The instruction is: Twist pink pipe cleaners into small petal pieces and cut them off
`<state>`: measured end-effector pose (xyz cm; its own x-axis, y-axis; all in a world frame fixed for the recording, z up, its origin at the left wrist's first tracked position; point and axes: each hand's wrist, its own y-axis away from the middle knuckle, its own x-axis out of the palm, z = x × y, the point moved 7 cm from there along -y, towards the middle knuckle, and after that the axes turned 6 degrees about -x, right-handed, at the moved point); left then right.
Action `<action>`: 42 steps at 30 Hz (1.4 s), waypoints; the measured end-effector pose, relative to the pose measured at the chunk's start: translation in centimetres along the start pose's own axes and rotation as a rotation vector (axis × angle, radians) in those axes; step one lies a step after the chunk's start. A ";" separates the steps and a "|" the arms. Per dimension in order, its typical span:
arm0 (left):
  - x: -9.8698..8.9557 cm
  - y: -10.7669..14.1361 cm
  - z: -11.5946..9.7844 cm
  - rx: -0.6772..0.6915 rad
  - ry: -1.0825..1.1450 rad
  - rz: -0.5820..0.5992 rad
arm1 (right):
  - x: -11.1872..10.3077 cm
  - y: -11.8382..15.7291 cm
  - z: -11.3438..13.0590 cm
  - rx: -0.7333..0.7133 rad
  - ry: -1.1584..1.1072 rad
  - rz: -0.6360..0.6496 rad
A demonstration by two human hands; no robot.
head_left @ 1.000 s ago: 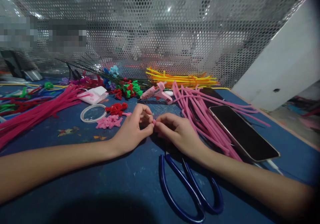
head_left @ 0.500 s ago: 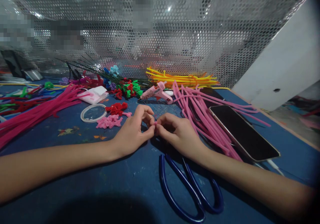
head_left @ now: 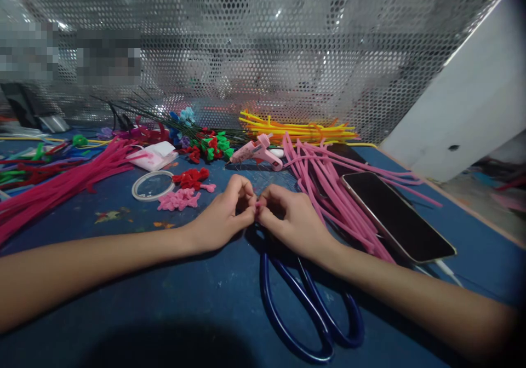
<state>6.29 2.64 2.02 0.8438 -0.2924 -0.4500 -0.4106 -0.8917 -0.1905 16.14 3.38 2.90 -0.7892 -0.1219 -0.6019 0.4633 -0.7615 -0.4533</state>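
My left hand point(head_left: 222, 214) and my right hand point(head_left: 296, 220) meet over the table, thumbs and index fingers pinched on a small pink pipe cleaner piece point(head_left: 258, 206). Fingertips cover most of it, so its shape is hard to make out. Just below my right hand lie scissors with large blue handles point(head_left: 269, 297); their blades are hidden beneath the hand. Left of my left hand are a clump of pink pipe cleaner pieces point(head_left: 178, 199), a red clump point(head_left: 191, 178) and a pale ring point(head_left: 135, 190), perhaps a tape roll.
A pink glue gun point(head_left: 257, 151) stands behind my hands. Long pink pipe cleaners point(head_left: 337, 203) and a phone point(head_left: 398, 217) with a cable lie right. Yellow stems point(head_left: 299, 130) and flowers on stems point(head_left: 217, 143) line the back; magenta pipe cleaners point(head_left: 69, 179) lie left, before a perforated metal screen point(head_left: 263, 72).
Both hands stay nearly in place, still pinching the pink piece. The fingertips have shifted slightly, and a little more of the pink shows between them. The view has moved a touch.
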 end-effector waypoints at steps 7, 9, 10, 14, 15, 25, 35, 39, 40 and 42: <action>0.1 -1.3 1.0 -0.078 0.264 0.214 | 0.6 0.0 -1.1 0.095 -0.162 0.012; -0.1 -1.6 1.2 -0.098 0.304 0.252 | 0.9 0.0 -1.4 0.114 -0.218 0.031; -0.1 -1.7 1.3 -0.111 0.324 0.267 | 1.0 0.0 -1.4 0.115 -0.240 0.040; -0.3 -2.1 1.7 -0.139 0.398 0.303 | 1.0 -0.3 -1.4 0.091 -0.284 0.064; -0.3 -2.1 1.8 -0.142 0.413 0.304 | 1.0 -0.3 -1.4 0.094 -0.291 0.074; -0.4 -2.4 2.6 -0.208 0.552 0.232 | 1.3 -0.3 -2.0 0.162 -0.465 0.054; -1.2 -2.2 2.4 -0.205 0.398 0.107 | 0.8 -0.6 -2.3 0.150 -0.487 -0.022; -1.5 -2.1 1.8 -0.152 0.334 0.062 | 0.6 -0.7 -2.3 0.108 -0.462 -0.051; -1.6 -2.0 1.7 -0.138 0.310 0.049 | 0.5 -0.7 -2.3 0.096 -0.458 -0.060; -1.7 -1.9 1.6 -0.120 0.260 0.021 | 0.4 -0.8 -2.4 0.079 -0.441 -0.069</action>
<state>5.10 5.37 1.76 0.9022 -0.3761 -0.2112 -0.3981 -0.9145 -0.0719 16.40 5.44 1.45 -0.9213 -0.3159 -0.2268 0.3851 -0.8215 -0.4204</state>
